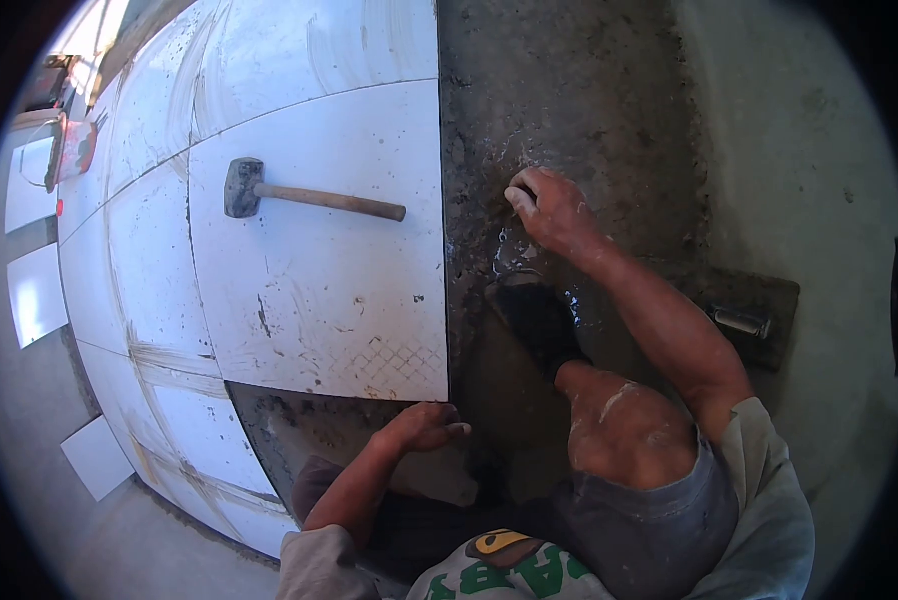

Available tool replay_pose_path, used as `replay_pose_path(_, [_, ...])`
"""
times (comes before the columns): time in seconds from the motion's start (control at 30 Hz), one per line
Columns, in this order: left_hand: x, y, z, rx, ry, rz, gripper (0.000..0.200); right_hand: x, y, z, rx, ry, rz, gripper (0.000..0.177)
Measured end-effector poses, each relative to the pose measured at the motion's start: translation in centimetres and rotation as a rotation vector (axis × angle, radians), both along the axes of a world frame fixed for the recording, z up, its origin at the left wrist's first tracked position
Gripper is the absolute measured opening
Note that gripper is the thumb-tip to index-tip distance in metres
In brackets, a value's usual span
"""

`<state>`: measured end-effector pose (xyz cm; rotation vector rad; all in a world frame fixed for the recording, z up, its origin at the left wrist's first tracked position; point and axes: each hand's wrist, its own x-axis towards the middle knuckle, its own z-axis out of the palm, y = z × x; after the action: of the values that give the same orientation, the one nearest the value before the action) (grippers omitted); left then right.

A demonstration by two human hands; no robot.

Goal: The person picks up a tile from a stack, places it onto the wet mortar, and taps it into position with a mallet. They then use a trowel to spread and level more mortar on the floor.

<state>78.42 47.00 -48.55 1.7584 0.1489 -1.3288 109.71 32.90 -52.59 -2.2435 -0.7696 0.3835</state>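
My right hand (551, 208) is held over the dark, damp mortar bed (579, 100), its fingers curled in and the thumb against them; what they hold, if anything, is hidden. Shiny streaks of water (501, 250) show just below that hand. Beside the lower edge of a large white floor tile (319, 270), my left hand (427, 428) is loosely closed, with nothing visible in it. On this tile lies a rubber mallet (319, 197), its dark head to the left and its wooden handle pointing right.
A trowel (744, 318) with a metal handle rests on the right. My shoe (537, 318) is on the mortar. More laid tiles (149, 240) extend left, with a bucket (74, 148) at the far left and loose tiles (37, 293) beyond. Bare concrete (799, 150) borders the right.
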Motion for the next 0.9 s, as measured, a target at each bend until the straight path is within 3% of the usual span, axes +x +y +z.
replay_pose_path(0.13, [0.3,0.8,0.5,0.005,-0.049,0.1,0.046,-0.5,0.2,-0.1,-0.003,0.006,0.011,0.017])
replay_pose_path(0.2, [1.3,1.2,1.3,0.027,0.241,-0.08,0.048,-0.5,0.3,-0.1,-0.005,0.01,0.015,0.017])
replay_pose_path(0.23, [1.6,1.4,1.7,0.024,0.244,-0.076,0.048,-0.6,0.3,-0.1,-0.011,0.016,0.015,0.017])
replay_pose_path(0.33, [1.6,2.5,1.8,0.109,0.137,-0.026,0.051,-0.6,0.4,-0.1,-0.014,0.022,0.01,0.017])
replay_pose_path(0.47, [1.4,4.7,1.2,0.374,-0.189,0.087,0.052,-0.3,0.3,-0.2,-0.049,0.045,0.031,0.017])
replay_pose_path(0.57, [2.7,5.5,2.5,0.424,-0.123,0.215,0.047,-0.4,0.3,-0.3,-0.067,-0.008,0.055,0.017])
replay_pose_path(0.73, [3.4,6.7,2.9,0.699,-0.342,0.622,0.032,-0.5,0.1,0.0,-0.077,0.014,0.048,0.019])
replay_pose_path(0.77, [3.1,7.3,2.4,0.705,-0.334,0.634,0.032,-0.5,0.1,0.1,-0.075,0.018,0.063,0.019])
replay_pose_path(0.83, [1.9,8.8,1.1,0.892,-0.648,0.547,0.042,-0.6,0.1,0.2,-0.078,-0.008,0.064,0.019])
replay_pose_path(0.87, [1.6,9.4,0.7,0.907,-0.633,0.561,0.042,-0.7,0.2,0.2,-0.072,-0.002,0.086,0.019])
replay_pose_path(0.9, [1.4,9.9,0.3,1.0,-0.565,0.527,0.055,-0.7,0.2,0.3,-0.081,0.008,0.073,0.02])
